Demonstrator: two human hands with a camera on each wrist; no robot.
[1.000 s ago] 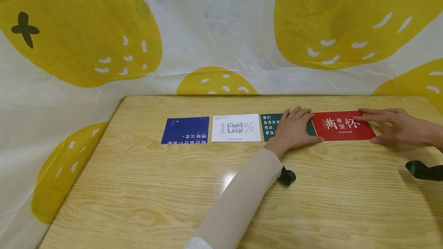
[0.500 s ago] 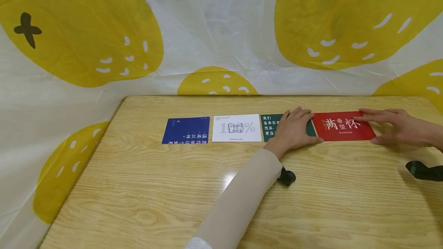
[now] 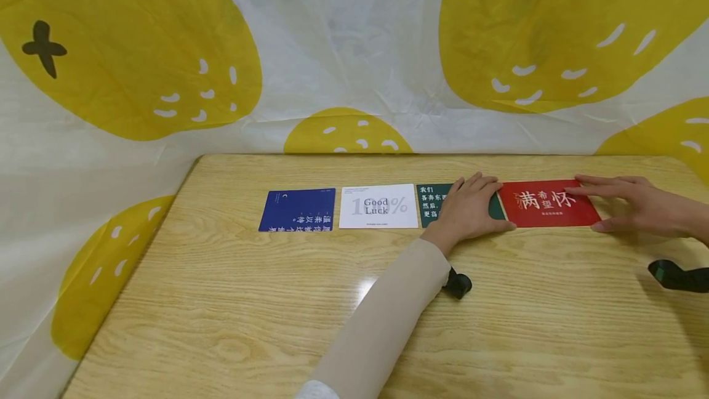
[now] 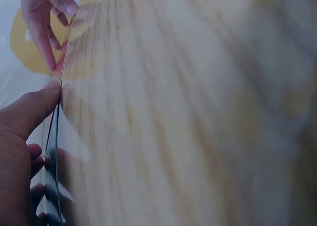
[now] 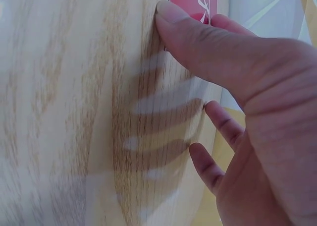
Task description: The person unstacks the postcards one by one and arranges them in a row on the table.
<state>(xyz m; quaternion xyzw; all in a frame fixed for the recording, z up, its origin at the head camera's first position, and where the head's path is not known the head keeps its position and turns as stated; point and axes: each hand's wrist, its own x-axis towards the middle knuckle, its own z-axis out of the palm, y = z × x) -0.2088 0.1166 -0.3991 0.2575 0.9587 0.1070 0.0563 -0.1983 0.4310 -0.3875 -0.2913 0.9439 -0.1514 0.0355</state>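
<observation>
A row of four-sided cards lies along the table's far side in the head view. My left hand [image 3: 469,207] rests over the green card [image 3: 434,191], hiding much of it, with its thumb [image 4: 45,94] at the near corner where this card meets the red card [image 3: 545,205]. White characters cover the red card's face. My right hand [image 3: 637,205] spans that card's right end, thumb [image 5: 173,13] at the near corner and index finger over the far part. Its other fingers are extended in the right wrist view. Both hands lie low, close to the wood.
To the left lie a white "Good Luck" card [image 3: 378,217] and a blue card [image 3: 296,205], with a gap between them. The wooden table [image 3: 221,313] ends at a lemon-patterned cloth [image 3: 354,48]. Black straps [image 3: 458,283] show by the wrists.
</observation>
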